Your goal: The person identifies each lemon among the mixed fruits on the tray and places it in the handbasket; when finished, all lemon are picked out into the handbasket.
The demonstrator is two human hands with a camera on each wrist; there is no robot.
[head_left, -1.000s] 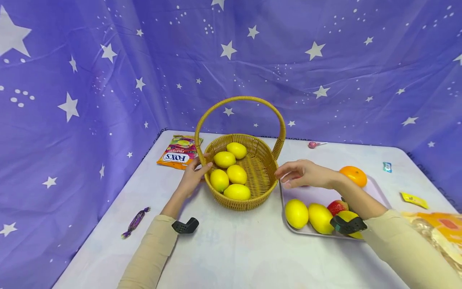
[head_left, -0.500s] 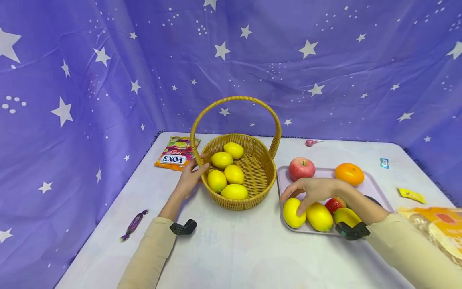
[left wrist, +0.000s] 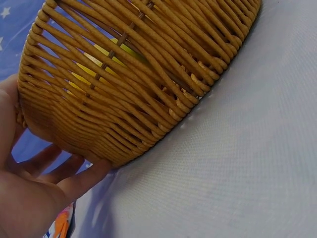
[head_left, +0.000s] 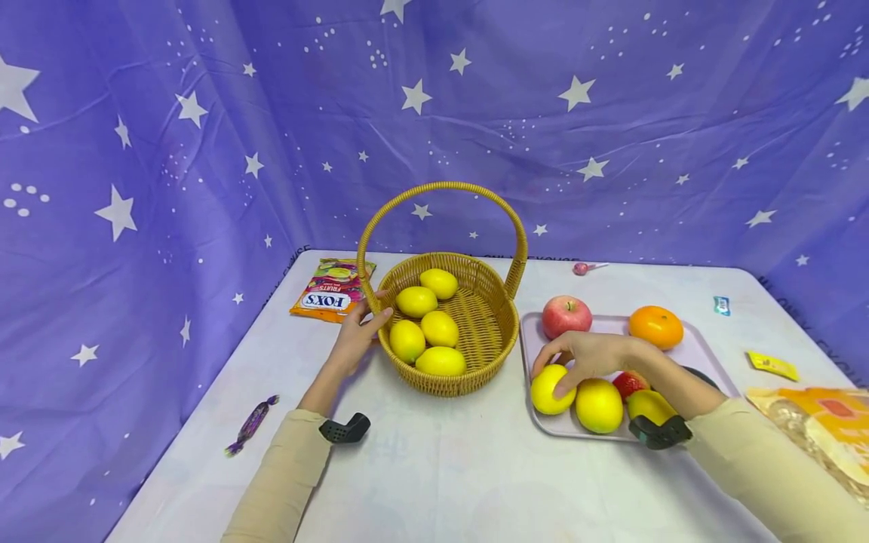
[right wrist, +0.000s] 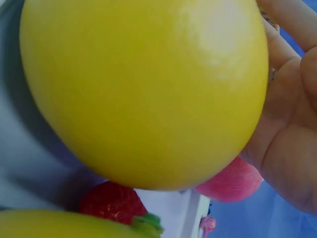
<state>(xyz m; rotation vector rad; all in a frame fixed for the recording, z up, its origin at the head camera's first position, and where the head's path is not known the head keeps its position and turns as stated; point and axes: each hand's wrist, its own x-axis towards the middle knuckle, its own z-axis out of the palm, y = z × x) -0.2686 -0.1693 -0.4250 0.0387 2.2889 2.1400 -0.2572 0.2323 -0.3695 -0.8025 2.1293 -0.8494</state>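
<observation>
A wicker basket (head_left: 483, 324) with a tall handle stands mid-table, holding several lemons (head_left: 440, 329) in its left part. My left hand (head_left: 356, 335) grips the basket's left side, thumb over the rim; in the left wrist view its fingers spread along the woven wall (left wrist: 114, 99). On the right, my right hand (head_left: 589, 354) holds a lemon (head_left: 551, 392) between thumb and fingers over the front left of a lilac tray (head_left: 611, 324). Beside it is another lemon (head_left: 599, 407). A large yellow fruit (right wrist: 143, 89) fills much of the right wrist view, hiding part of that hand.
The tray also bears an apple (head_left: 566, 317), an orange (head_left: 655, 327), a strawberry (head_left: 630, 383) and a further yellow fruit (head_left: 648, 407) partly behind the wrist. Around lie a FOX'S candy bag (head_left: 329, 290), a purple wrapped candy (head_left: 252, 426), a lollipop (head_left: 581, 268) and a yellow packet (head_left: 772, 366).
My right hand has come from beside the basket down to the tray's front left lemon, taken hold of it and raised it slightly. The left hand stays at the basket.
</observation>
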